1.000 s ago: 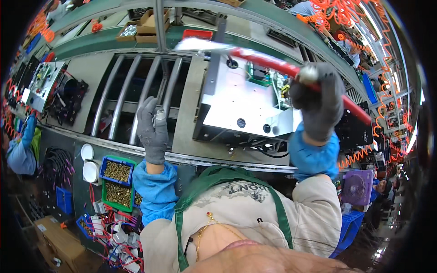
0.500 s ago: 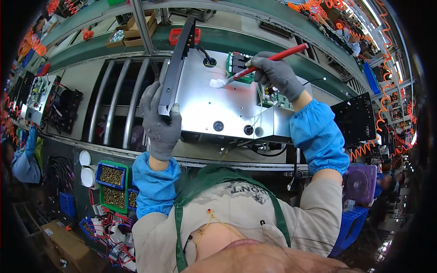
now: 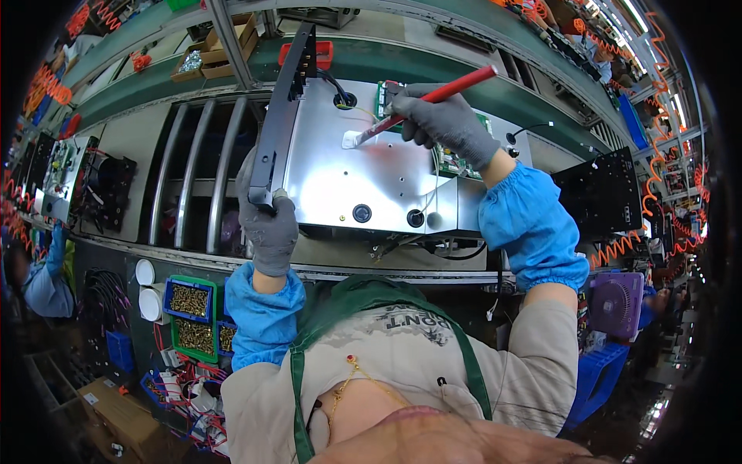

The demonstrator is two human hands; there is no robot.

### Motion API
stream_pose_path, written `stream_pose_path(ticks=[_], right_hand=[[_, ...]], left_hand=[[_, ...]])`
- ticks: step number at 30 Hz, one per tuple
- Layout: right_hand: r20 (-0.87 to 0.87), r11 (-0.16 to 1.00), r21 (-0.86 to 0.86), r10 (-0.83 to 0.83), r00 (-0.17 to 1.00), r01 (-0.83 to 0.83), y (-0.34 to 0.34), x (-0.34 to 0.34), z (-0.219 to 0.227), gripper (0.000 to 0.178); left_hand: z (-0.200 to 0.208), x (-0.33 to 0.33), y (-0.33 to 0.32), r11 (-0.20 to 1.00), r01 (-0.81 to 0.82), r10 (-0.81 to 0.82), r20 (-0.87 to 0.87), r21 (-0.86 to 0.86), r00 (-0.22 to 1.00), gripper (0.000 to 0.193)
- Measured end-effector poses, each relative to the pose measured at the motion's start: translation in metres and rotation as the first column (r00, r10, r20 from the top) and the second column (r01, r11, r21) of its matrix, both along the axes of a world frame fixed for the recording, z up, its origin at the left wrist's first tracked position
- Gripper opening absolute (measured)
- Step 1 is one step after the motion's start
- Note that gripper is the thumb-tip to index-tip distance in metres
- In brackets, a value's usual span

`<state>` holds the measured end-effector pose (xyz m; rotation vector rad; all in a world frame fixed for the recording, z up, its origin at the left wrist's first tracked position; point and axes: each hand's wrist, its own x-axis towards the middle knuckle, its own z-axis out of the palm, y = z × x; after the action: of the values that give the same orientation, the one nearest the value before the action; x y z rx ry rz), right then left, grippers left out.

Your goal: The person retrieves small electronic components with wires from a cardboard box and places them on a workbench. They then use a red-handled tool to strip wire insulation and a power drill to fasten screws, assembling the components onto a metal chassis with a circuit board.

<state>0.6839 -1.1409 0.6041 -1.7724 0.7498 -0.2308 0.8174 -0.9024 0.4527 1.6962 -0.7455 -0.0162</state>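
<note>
A silvery sheet-metal chassis (image 3: 317,182) lies in front of me, a long black panel (image 3: 275,135) standing along its left side. Gray-gloved, my left hand (image 3: 269,232) is closed round the near end of that panel, thumb on the inner side. My right hand (image 3: 450,127), also gloved, grips a red-handled brush (image 3: 462,82) slantwise. The brush's tip meets a small white patch (image 3: 350,139) on the chassis top; whether this is paste or a pad I cannot tell. Behind and below my right hand, green circuit boards (image 3: 457,160) are partly covered by it.
Metal rollers (image 3: 192,174) run to the left of the chassis. Trays of brass-colored screws (image 3: 193,334) and white tubs (image 3: 151,301) sit near my left elbow. A black panel unit (image 3: 607,189) stands at right, above a purple fan (image 3: 616,305). Another person's sleeve (image 3: 56,251) shows far left.
The chassis and black panel appear slightly farther left in view, with both hands. My right hand and brush have shifted left, and the brush tip now rests on the white patch.
</note>
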Motion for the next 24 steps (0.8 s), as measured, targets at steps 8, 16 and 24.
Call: stream_pose_path(ticks=[8, 16, 24], right_hand=[[-0.105, 0.983, -0.179, -0.071, 0.992, 0.051, -0.033, -0.031, 0.007, 0.02], [-0.038, 0.998, -0.01, -0.065, 0.997, 0.064, -0.006, 0.001, -0.001, 0.02], [-0.041, 0.989, -0.132, -0.077, 0.996, 0.071, -0.026, -0.037, 0.022, 0.02]], left_hand=[[0.009, -0.005, 0.002, 0.998, 0.052, -0.056, -0.108, -0.04, 0.992, 0.059], [0.003, -0.004, -0.001, 0.988, 0.053, -0.085, -0.215, -0.147, 0.973, 0.058], [0.009, -0.006, -0.003, 0.989, 0.052, -0.072, -0.147, -0.137, 0.987, 0.058]])
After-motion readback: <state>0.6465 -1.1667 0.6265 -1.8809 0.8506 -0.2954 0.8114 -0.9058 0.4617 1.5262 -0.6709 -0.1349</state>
